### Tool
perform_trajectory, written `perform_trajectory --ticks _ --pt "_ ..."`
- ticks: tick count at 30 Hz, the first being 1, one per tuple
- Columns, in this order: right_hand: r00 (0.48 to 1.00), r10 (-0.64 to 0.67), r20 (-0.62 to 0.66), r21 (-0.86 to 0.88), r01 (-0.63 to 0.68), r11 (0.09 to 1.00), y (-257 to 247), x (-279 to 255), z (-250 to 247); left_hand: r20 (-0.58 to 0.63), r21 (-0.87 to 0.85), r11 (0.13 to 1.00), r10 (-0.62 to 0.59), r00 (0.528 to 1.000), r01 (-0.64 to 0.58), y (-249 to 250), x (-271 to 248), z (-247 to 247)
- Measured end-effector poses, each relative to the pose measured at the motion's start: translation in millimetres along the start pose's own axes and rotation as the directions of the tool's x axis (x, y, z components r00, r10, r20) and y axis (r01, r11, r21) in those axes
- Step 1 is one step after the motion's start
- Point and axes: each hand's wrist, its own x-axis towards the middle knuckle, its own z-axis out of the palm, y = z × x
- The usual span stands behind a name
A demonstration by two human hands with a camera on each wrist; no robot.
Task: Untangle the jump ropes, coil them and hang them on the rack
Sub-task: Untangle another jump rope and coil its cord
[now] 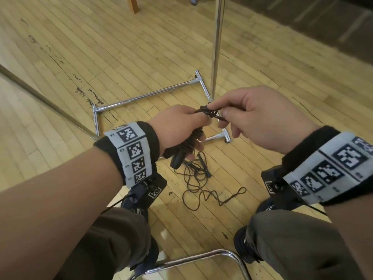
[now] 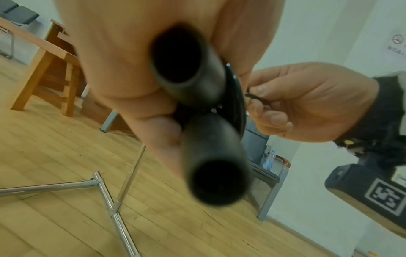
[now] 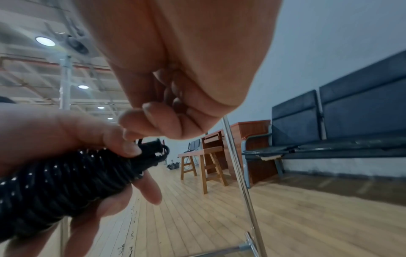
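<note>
A: Left hand wrapped round the coiled jump rope, both black handles sticking out below the palm, held in the air above the rack base

B: And the right hand?

A: Pinching the free cord end between thumb and forefinger, right at the top of the coil, touching it. Looks like tucking or tying off the last turn

B: Feel of it?

A: Probably light. Thin, glossy cord, likely slick and springy, so liable to unwind if let go. Handles rigid, the safest place to clamp. Best kept squeezed across the wraps with the left while pulling the end snug with the right

B: Second rope?

A: Loose tangled rope on the wood floor, between the feet and the near bar of the rack base, not touched by either hand. Limp, full of loops; easier lifted by a handle than by the cord

B: Rack?

A: Chrome upright just beyond the hands; top rail out of view
</note>
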Motion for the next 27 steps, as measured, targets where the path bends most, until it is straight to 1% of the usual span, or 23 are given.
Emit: perform_trajectory --ticks 2,5,9,13,15,18,22,27 --pt "0.999 0.036 -0.011 0.094 -0.034 0.995 3.1 -1.2 -3.1 0.027 -0.051 0.999 -0.005 1.000 0.006 -1.8 -0.4 -0.4" --pt "0.997 0.073 -0.016 0.146 -0.070 0.987 6.7 -2.7 -4.4 0.058 -0.089 0.996 -0.003 0.998 0.008 -3.4 -0.3 -1.4" --pt "0.996 0.081 -0.020 0.226 -0.075 0.971 11.0 -2.4 -0.2 0.078 -0.153 0.988 -0.003 0.997 0.015 -3.9 0.0 -2.3" --pt "0.996 0.078 -0.043 0.308 -0.061 0.949 12.4 2.0 1.6 0.085 -0.280 0.960 0.017 0.996 0.007 1.2 -3.3 -2.5" --pt "0.994 0.080 -0.074 0.371 -0.047 0.927 12.1 3.6 1.3 0.072 -0.309 0.951 0.037 0.997 -0.013 4.9 -4.7 -3.1" --pt "0.988 0.120 -0.099 0.457 -0.062 0.887 13.5 4.2 3.0 0.047 -0.277 0.959 0.067 0.997 -0.051 7.5 -4.4 -2.3" --pt "0.981 0.183 -0.062 0.574 -0.115 0.811 17.1 6.8 4.7 0.064 -0.216 0.974 0.078 0.995 -0.063 7.5 -6.0 -0.8" --pt "0.982 0.186 -0.038 0.693 -0.108 0.713 17.4 10.0 5.5 0.045 -0.285 0.954 0.111 0.993 -0.093 11.7 -8.8 -1.0"
